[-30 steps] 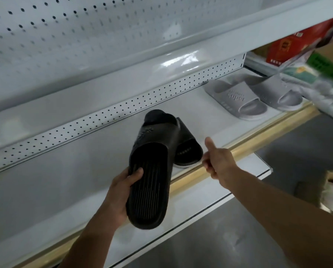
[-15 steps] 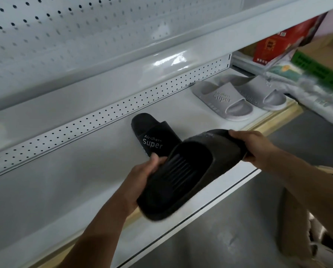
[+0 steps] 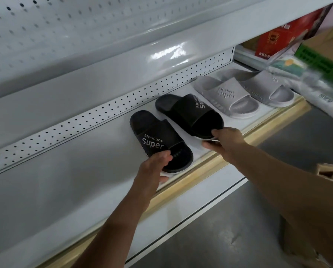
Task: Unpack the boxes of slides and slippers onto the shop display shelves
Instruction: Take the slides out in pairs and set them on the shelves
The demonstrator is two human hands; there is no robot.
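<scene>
We look down at a white metal display shelf (image 3: 61, 182) with a pale wooden front edge and a strip of perforated panel (image 3: 84, 120) along its back. Two black slides lie side by side on it, soles down, toes pointing towards us. The nearer black slide (image 3: 160, 140) sits to the left and reads "Air-shoes Super" in white on its strap. Our left hand (image 3: 154, 169) curls around its toe end, fingers over the top and thumb at the front rim, pinching it. The second black slide (image 3: 189, 115) lies just beside it to the right, slightly further back. Our right hand (image 3: 225, 140) grips the toe of this one, fingers closed over the rim and thumb beneath. Further right on the same shelf lies a pair of grey slides (image 3: 229, 95), close together and well apart from our hands. Beyond them, at the shelf's right end, are a red box (image 3: 277, 39), a green crate (image 3: 320, 62) and blurred plastic-wrapped packages (image 3: 316, 89).
</scene>
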